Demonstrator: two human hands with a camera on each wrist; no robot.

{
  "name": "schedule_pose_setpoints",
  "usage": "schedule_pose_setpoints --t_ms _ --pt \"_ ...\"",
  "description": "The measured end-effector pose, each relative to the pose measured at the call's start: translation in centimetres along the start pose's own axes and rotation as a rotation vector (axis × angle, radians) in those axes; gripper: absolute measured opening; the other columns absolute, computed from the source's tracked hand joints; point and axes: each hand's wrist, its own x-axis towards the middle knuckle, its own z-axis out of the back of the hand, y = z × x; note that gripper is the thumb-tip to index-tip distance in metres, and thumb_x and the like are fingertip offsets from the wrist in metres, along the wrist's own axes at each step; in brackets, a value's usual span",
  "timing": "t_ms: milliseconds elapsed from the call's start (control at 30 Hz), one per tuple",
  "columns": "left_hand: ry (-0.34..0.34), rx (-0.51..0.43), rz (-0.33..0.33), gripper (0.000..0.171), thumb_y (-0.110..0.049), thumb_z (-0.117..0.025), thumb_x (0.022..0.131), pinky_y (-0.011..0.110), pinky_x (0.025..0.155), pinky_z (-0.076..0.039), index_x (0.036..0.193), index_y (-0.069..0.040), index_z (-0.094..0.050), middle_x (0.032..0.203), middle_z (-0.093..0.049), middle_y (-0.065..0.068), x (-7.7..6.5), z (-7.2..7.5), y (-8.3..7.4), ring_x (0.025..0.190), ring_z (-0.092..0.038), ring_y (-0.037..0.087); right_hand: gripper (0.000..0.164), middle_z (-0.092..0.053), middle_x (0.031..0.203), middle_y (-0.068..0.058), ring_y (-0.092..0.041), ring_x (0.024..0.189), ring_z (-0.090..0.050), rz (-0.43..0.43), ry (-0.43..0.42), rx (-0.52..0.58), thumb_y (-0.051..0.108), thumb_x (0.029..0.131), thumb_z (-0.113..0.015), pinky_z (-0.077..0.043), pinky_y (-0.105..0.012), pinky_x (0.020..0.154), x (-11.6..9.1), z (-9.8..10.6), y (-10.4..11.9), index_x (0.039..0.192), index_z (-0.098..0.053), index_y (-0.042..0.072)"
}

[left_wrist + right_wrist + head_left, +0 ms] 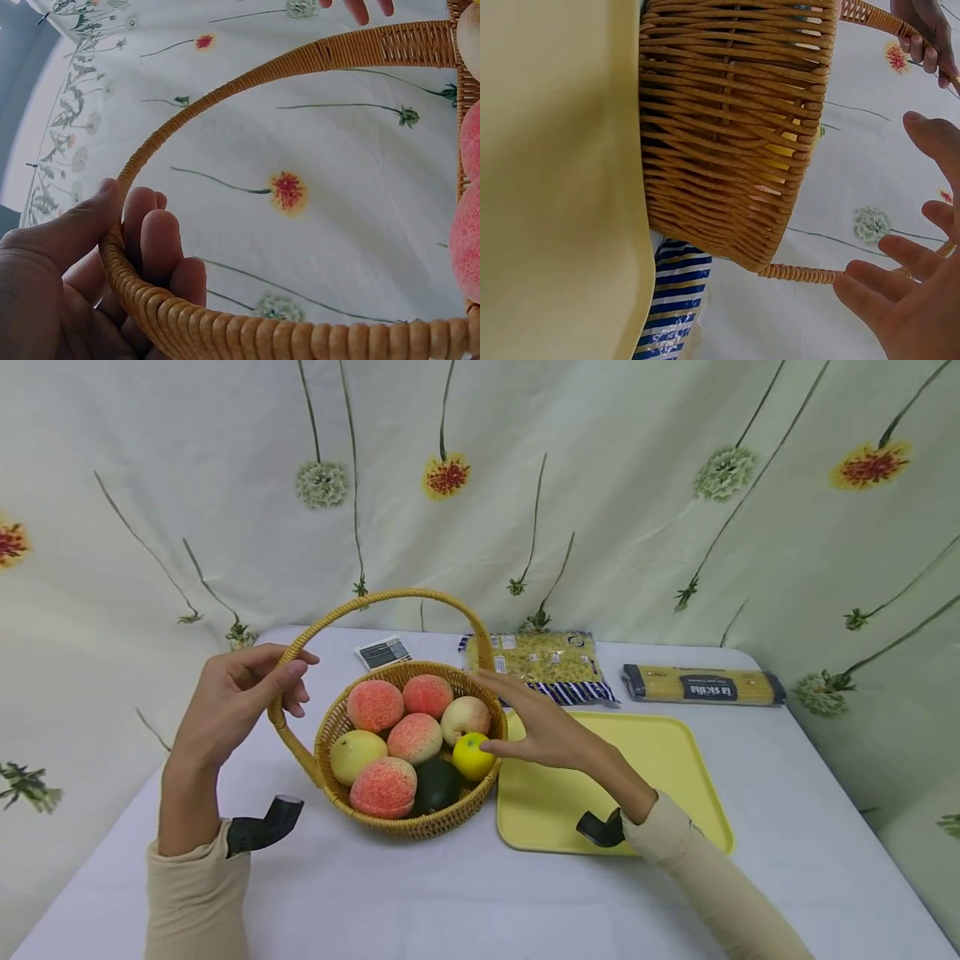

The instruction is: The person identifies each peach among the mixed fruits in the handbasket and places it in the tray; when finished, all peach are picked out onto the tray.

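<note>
A wicker basket (408,828) with a tall arched handle (390,596) stands on the table, filled with fruit. My left hand (232,702) holds the left side of the handle, thumb on one side and curled fingers on the other, as the left wrist view shows. Over the basket's right rim is my right hand (551,727), fingers spread, fingertips close by the handle's right foot and thumb beside a yellow lemon-like fruit (472,757). Several pink peaches (383,788), a pale yellow round fruit (358,757) and a dark green avocado-like fruit (437,786) fill the basket.
A yellow tray (697,777) lies right of the basket, under my right forearm. Behind it are a bag of pasta (536,660) and a pack of spaghetti (705,685). A small dark-and-white packet (383,652) lies behind the basket, before a flowered cloth backdrop (600,493).
</note>
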Motion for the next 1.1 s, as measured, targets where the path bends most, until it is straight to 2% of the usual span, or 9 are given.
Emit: schedule_pose_setpoints --t_ms 167,300,467,633,833,1000,1100 --pt "0.001 -0.087 -0.034 0.018 -0.004 -0.053 0.087 0.025 0.051 -0.047 0.1 0.007 -0.058 0.064 -0.055 0.012 0.0 -0.1 0.2 0.051 -0.055 0.02 0.071 -0.022 0.144 0.007 -0.015 0.132 -0.019 0.006 -0.002 0.031 0.043 0.081 -0.058 -0.025 -0.048 0.101 1.8 -0.4 0.5 0.14 -0.023 0.021" --pt "0.004 -0.137 -0.047 0.017 -0.001 -0.052 0.086 0.025 0.05 -0.045 0.099 0.008 -0.058 0.061 -0.053 0.01 -0.1 -0.2 0.1 0.049 -0.052 0.02 0.072 -0.025 0.142 0.007 -0.012 0.13 -0.023 0.026 0.013 0.058 0.039 0.081 -0.061 -0.026 -0.046 0.101 2.8 -0.9 0.7 0.14 -0.024 0.021" --pt "0.003 -0.151 -0.045 0.017 -0.002 -0.053 0.087 0.026 0.047 -0.043 0.098 0.008 -0.058 0.058 -0.049 0.007 -0.1 -0.2 0.1 0.047 -0.048 0.019 0.071 -0.027 0.141 0.012 -0.009 0.128 -0.027 0.01 0.008 0.117 0.036 0.08 -0.063 -0.031 -0.044 0.098 3.6 -1.4 0.7 0.139 -0.025 0.026" --pt "0.003 -0.139 -0.031 0.016 -0.003 -0.053 0.087 0.026 0.046 -0.043 0.098 0.007 -0.058 0.057 -0.048 0.007 0.0 -0.2 0.1 0.047 -0.048 0.019 0.07 -0.027 0.141 0.012 -0.009 0.128 -0.026 0.021 0.024 0.174 0.037 0.079 -0.063 -0.031 -0.044 0.099 4.2 -1.8 0.7 0.138 -0.027 0.025" --pt "0.002 -0.128 -0.017 0.015 -0.004 -0.053 0.087 0.026 0.046 -0.043 0.097 0.005 -0.059 0.055 -0.047 0.007 0.0 -0.1 0.3 0.047 -0.049 0.019 0.069 -0.029 0.14 0.008 -0.01 0.128 -0.027 0.019 0.096 0.171 0.039 0.078 -0.064 -0.031 -0.041 0.099 5.4 -1.9 0.7 0.137 -0.03 0.023" --pt "0.006 -0.139 -0.022 0.014 -0.003 -0.053 0.087 0.027 0.045 -0.042 0.096 0.005 -0.059 0.055 -0.047 0.007 0.1 -0.1 0.2 0.047 -0.049 0.018 0.067 -0.034 0.137 0.005 -0.013 0.125 -0.032 -0.011 0.208 0.173 0.04 0.077 -0.065 -0.033 -0.038 0.098 6.7 -1.7 0.7 0.135 -0.034 0.024" --pt "0.008 -0.153 -0.025 0.014 -0.003 -0.053 0.086 0.026 0.045 -0.043 0.096 0.005 -0.059 0.055 -0.047 0.007 0.1 -0.1 0.2 0.047 -0.048 0.018 0.068 -0.033 0.138 0.004 -0.013 0.126 -0.031 -0.016 0.267 0.157 0.039 0.077 -0.065 -0.032 -0.034 0.099 7.7 -1.6 0.7 0.135 -0.033 0.022"
